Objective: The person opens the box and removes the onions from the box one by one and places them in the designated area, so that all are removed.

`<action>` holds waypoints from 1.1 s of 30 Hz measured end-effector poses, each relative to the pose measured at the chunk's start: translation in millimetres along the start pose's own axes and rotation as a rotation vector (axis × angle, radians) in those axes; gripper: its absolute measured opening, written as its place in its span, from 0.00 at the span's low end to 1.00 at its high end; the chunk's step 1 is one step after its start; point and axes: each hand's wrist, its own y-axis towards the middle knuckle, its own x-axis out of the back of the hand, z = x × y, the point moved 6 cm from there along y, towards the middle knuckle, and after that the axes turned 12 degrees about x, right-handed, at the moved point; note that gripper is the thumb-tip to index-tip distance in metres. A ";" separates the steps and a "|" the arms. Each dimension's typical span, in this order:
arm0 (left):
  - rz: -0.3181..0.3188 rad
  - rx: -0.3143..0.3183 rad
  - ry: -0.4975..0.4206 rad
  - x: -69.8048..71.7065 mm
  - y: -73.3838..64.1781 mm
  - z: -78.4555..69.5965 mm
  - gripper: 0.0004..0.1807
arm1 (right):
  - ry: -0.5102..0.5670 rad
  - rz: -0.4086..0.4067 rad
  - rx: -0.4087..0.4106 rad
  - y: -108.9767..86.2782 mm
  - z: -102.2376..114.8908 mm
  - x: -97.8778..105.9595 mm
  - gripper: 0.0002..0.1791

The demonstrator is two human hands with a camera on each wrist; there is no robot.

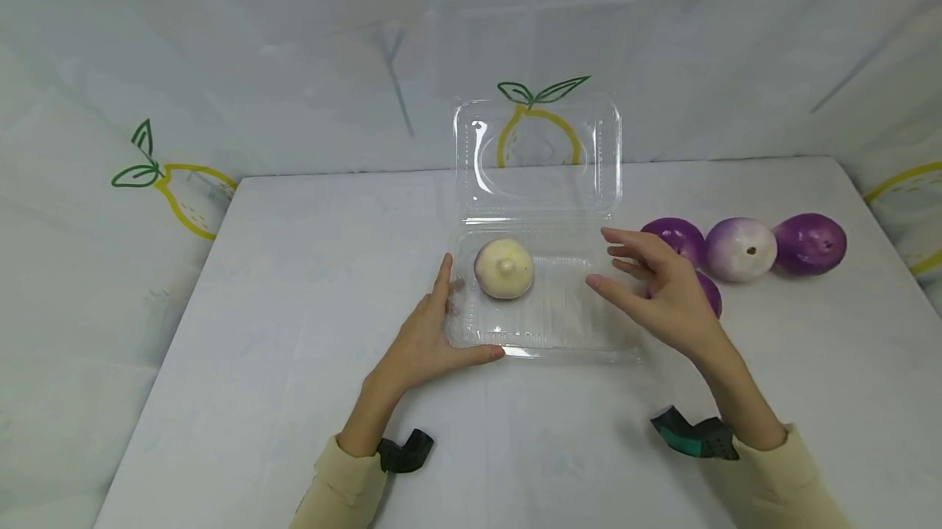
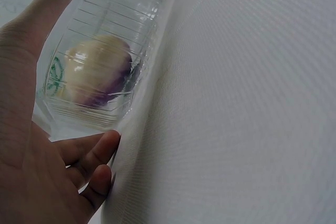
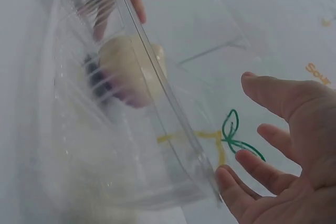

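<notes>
A clear plastic clamshell container (image 1: pixel 559 325) lies on the table with its lid (image 1: pixel 537 186) raised behind it. Inside, toward the left, sits a round purple-and-cream vegetable (image 1: pixel 504 269), turnip- or onion-like; its exact kind is unclear. My left hand (image 1: pixel 427 341) spreads around the container's front left corner, thumb along the front edge and fingers at the left side. Over the right side hovers my right hand (image 1: pixel 658 292), fingers apart and holding nothing. Next to it lie several glossy vegetables, including a pale one (image 1: pixel 740 249) and a purple one (image 1: pixel 810 244); the hand partly hides two.
A white cloth covers the table (image 1: pixel 294 284). Behind it hangs a pale curtain (image 1: pixel 309 71) printed with lemons. Each wrist carries a dark device, such as the left one (image 1: pixel 407 451) and the green-and-black right one (image 1: pixel 694 432).
</notes>
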 end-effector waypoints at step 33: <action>-0.002 0.007 0.001 -0.8 0.3 -1.1 0.76 | -0.089 0.118 -0.376 40.0 -28.8 -86.6 0.34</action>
